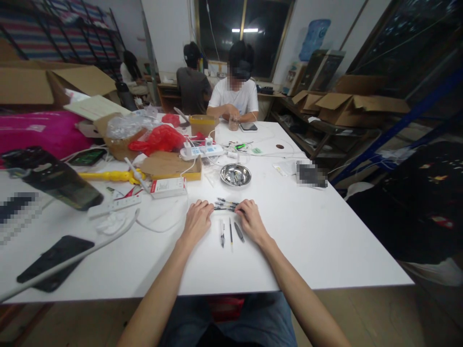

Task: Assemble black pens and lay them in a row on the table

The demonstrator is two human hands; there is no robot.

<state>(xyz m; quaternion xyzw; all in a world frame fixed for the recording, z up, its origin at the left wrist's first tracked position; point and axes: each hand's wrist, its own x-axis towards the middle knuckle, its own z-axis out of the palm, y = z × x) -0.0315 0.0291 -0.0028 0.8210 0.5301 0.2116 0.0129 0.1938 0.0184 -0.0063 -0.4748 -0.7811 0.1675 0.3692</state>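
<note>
Between my two hands several pens (224, 204) lie crosswise in a loose bundle on the white table. My left hand (198, 217) has its fingers closed at the left ends of the pens. At their right ends, my right hand (251, 217) pinches with bent fingers. Closer to me, three separate pieces lie side by side: a clear pen (222, 233), a thin dark refill (231, 231) with a pale tip and a dark grey pen barrel (239, 232). Beyond the bundle stands a shiny metal bowl (235, 175) with small parts in it.
To the left are a white box (168, 188), a power strip (201, 151), a dark bottle (54, 178), a black phone (56, 262) and a thick cable (108, 242). A person (235, 96) works across the table (325, 250). A dark pixelated object (311, 174) lies to the right.
</note>
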